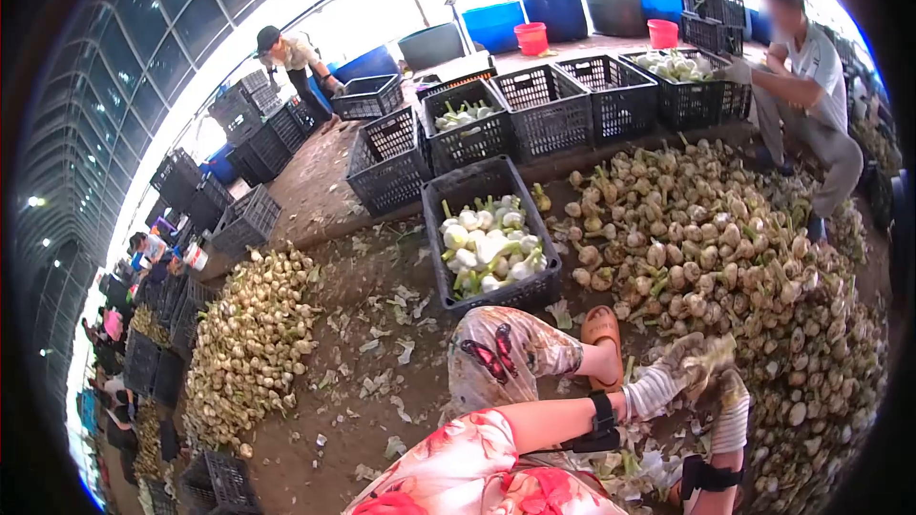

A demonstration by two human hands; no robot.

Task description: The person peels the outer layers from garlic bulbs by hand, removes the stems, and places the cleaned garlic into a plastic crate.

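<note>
My left hand [671, 377], in a soiled striped glove, reaches across to the right and is closed. Right beside it, my right hand [727, 405] wears a matching glove and is closed too. Between them a garlic bulb [714, 357], pale and yellowish, is blurred and partly covered by the fingers. Both hands are above the near edge of a big heap of unpeeled garlic [706, 229]. In front of my knees, a black crate [434, 229] contains peeled white bulbs [491, 240] with green stems.
More black crates [544, 110] stand in a row behind. A co-worker [801, 86] sits at the right beside a crate; another person [291, 67] bends over a crate at back left. A second garlic heap [253, 343] lies left. Peelings [391, 324] litter the soil.
</note>
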